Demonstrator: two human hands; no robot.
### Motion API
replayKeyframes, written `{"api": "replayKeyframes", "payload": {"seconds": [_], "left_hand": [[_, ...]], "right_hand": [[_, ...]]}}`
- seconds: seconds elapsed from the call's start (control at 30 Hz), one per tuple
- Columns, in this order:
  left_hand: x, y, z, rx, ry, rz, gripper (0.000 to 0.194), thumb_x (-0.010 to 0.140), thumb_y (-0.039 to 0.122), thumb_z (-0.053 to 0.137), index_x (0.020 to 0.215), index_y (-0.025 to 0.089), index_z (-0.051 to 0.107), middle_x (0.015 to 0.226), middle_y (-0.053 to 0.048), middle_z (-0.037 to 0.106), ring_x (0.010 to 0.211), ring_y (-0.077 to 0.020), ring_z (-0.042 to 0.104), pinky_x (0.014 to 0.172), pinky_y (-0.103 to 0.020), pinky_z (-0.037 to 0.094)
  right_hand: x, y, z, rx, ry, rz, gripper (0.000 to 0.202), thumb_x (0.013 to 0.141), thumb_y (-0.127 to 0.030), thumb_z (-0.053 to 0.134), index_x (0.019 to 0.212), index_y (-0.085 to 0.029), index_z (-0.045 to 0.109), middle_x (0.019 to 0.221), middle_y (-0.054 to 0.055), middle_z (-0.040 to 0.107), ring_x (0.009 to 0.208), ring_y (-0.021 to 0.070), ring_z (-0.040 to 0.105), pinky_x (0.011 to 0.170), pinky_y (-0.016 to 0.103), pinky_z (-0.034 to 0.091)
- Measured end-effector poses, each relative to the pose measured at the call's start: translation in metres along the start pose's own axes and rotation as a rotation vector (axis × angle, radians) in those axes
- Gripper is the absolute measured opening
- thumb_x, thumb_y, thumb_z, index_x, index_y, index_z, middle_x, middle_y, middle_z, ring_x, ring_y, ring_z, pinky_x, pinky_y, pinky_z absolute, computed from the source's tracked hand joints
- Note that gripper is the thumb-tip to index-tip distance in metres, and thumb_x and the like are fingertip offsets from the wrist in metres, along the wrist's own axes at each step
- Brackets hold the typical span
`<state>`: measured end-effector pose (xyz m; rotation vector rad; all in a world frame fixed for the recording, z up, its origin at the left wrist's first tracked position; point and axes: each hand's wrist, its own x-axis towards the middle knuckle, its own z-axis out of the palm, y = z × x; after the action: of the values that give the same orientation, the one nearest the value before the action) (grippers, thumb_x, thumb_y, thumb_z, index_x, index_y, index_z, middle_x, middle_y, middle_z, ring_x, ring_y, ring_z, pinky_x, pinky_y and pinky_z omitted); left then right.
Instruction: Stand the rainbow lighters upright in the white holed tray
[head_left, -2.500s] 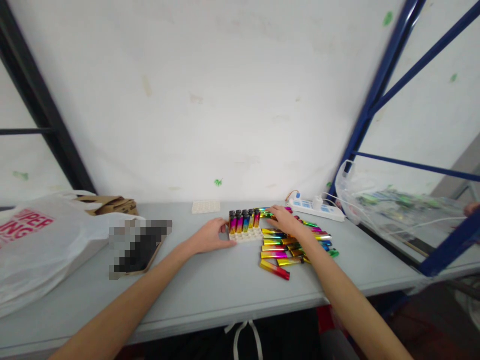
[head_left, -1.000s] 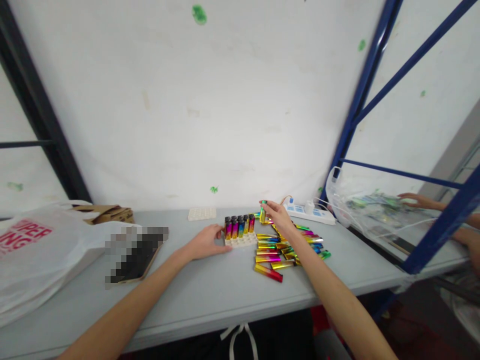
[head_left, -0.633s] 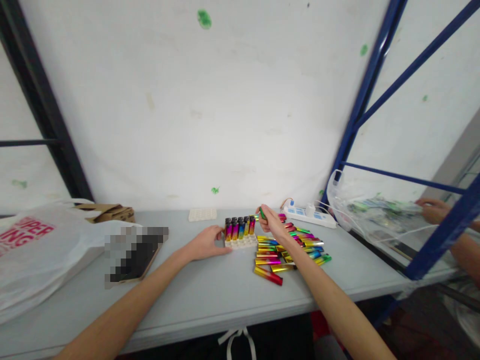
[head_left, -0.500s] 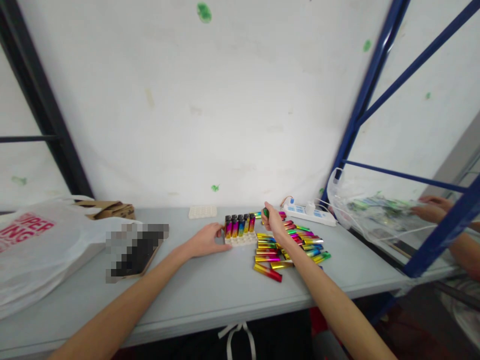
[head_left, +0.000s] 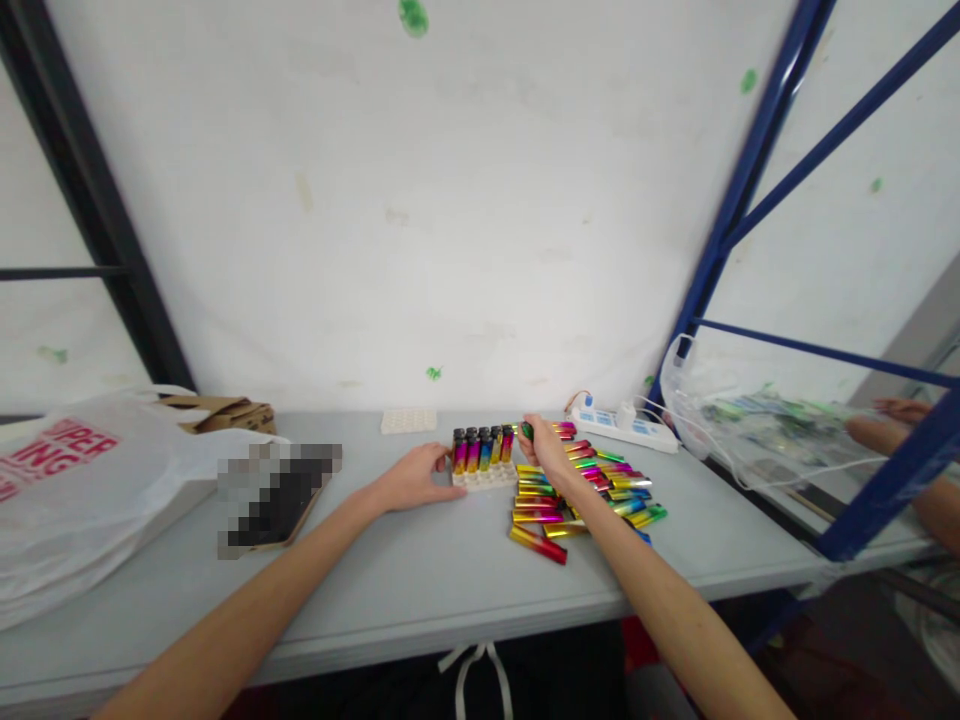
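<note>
Several shiny multicoloured lighters [head_left: 472, 456] with black tops stand upright in the back rows of a white tray [head_left: 484, 479]; its front holes show bare. My left hand [head_left: 421, 477] rests at the tray's left side, fingers behind and thumb along the front corner, closed on its edge. Just right of the tray, my right hand [head_left: 543, 448] is closed around a lighter with a green end [head_left: 528, 431]; most of it is hidden by the fingers. A pile of loose metallic lighters [head_left: 538, 515] lies under and around my right wrist on the grey table [head_left: 420, 580].
A second white tray [head_left: 409, 421] lies near the wall. To the left are a white plastic bag [head_left: 112, 480], cardboard [head_left: 225, 412] and a dark phone-like object [head_left: 289, 500]. A power strip [head_left: 626, 427] sits back right, beside blue posts [head_left: 709, 270]. Another person's hand [head_left: 874, 435] shows at right.
My right hand has moved slightly down and left, nearer the standing lighters, with the green-ended lighter still in it. My left hand stays at the tray. The view has shifted a little.
</note>
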<state>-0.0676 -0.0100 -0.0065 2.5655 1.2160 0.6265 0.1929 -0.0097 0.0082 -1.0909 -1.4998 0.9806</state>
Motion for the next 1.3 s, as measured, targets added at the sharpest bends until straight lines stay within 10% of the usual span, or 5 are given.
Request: {"api": "replayKeyframes", "payload": {"seconds": [0.33,0.6,1.3], "left_hand": [[0.0,-0.001,0.001,-0.022,-0.004,0.006,0.058,0.071,0.066,0.069,0.097,0.015,0.065,0.088,-0.006,0.064,0.081,-0.0239,0.06,0.072,-0.032,0.045],[0.001,-0.003,0.002,-0.022,-0.003,0.01,0.059,0.071,0.067,0.068,0.098,0.015,0.065,0.089,-0.006,0.065,0.081,-0.0236,0.06,0.072,-0.032,0.045],[-0.001,0.001,0.0,-0.023,-0.001,-0.024,0.055,0.07,0.066,0.069,0.093,0.016,0.063,0.089,-0.006,0.065,0.081,-0.0239,0.059,0.072,-0.032,0.045]], "right_hand": [[-0.002,-0.007,-0.005,0.086,-0.088,-0.067,0.064,0.09,-0.076,0.036,0.08,-0.019,0.062,0.052,-0.006,0.035,0.041,0.0097,0.029,0.043,0.025,0.024],[-0.011,-0.012,-0.002,-0.593,-0.029,-0.508,0.045,0.092,-0.059,0.057,0.07,-0.02,0.06,0.072,0.003,0.057,0.069,0.0166,0.05,0.068,0.028,0.038],[-0.005,-0.007,-0.015,-0.636,-0.2,-0.448,0.045,0.097,-0.054,0.053,0.071,-0.02,0.067,0.058,0.0,0.063,0.051,0.0144,0.051,0.054,0.026,0.032]]}}
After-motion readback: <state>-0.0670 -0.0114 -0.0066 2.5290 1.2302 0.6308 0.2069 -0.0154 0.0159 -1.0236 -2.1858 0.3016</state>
